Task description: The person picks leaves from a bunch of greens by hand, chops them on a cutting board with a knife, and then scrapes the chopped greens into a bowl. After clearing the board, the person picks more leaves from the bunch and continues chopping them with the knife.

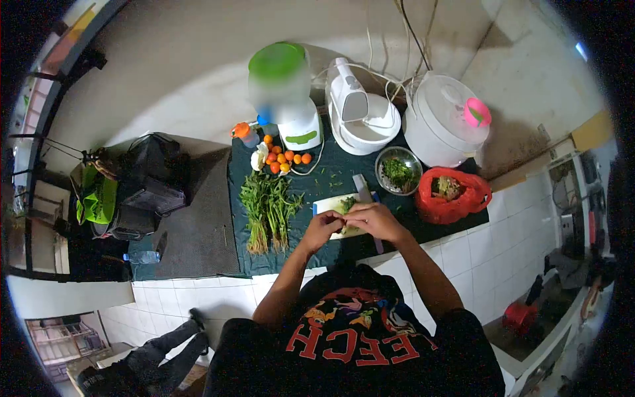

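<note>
My left hand and my right hand meet over a white cutting board with blue ends. Both have their fingers pinched together, close to some chopped greens; what is between the fingertips is too small to make out. A knife lies across the board, its blade pointing away from me and its handle partly behind my right hand. Left of the board, bundles of leafy greens with roots lie on the dark green cloth. A clear bowl of cut greens stands beyond my right hand.
Orange tomatoes and garlic lie behind the greens. Farther back stand a blender, a white stand mixer and a large white container. A red plastic bag is at the right. Another person's legs show at lower left.
</note>
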Demonstrator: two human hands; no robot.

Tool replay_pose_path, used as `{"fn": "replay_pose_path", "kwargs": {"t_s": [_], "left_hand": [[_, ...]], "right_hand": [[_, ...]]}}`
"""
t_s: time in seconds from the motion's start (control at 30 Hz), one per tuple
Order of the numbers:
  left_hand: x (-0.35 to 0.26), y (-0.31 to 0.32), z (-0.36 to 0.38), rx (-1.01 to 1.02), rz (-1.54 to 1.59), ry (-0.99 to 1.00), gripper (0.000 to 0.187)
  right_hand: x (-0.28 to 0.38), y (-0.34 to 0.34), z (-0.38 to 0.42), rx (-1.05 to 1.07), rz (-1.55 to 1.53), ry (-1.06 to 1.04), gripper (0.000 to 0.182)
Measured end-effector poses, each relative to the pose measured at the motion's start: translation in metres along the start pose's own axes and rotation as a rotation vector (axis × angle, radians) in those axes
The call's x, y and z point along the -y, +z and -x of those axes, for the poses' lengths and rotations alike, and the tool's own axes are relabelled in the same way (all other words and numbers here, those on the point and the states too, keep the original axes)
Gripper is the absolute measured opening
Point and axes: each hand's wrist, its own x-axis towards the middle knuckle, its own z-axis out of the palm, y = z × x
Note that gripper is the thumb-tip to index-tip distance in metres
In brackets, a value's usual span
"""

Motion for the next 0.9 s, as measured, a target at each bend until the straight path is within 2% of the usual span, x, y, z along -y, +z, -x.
{"fn": "replay_pose_path", "kwargs": {"t_s": [0.2,0.27,0.4,0.47,0.57,0.63,0.7,0.83,0.9], "left_hand": [[-0.001,0.009,0.015,-0.047,0.06,-0.049,0.019],[-0.003,0.01,0.022,-0.033,-0.035,-0.078,0.025],[-0.017,0.021,0.037,-0.019,-0.11,-0.167,0.029],[-0.027,0.028,0.044,-0.042,-0.149,-0.207,0.022],[-0.022,0.034,0.046,-0.019,-0.094,-0.22,0.023],[-0.026,0.041,0.047,-0.013,-0.052,-0.226,0.022],[-0.027,0.047,0.047,-0.043,-0.064,-0.098,0.019],[-0.027,0.046,0.043,-0.043,-0.055,-0.068,0.015],[-0.027,0.044,0.041,-0.1,-0.182,0.01,0.018]], "right_hand": [[0.009,0.004,0.008,-0.051,0.068,-0.029,0.021],[0.008,0.004,0.011,-0.024,0.057,-0.018,0.02],[0.001,0.008,0.019,-0.022,-0.065,-0.077,0.018],[-0.003,0.013,0.025,-0.044,-0.131,-0.11,0.017],[-0.01,0.015,0.034,-0.085,-0.245,-0.149,0.016],[-0.011,0.013,0.043,0.01,-0.273,-0.033,0.015],[-0.005,0.011,0.048,0.009,-0.312,0.041,0.016],[0.012,0.0,0.046,0.023,-0.345,0.231,0.017],[0.014,0.001,0.044,-0.042,-0.317,0.184,0.017]]}}
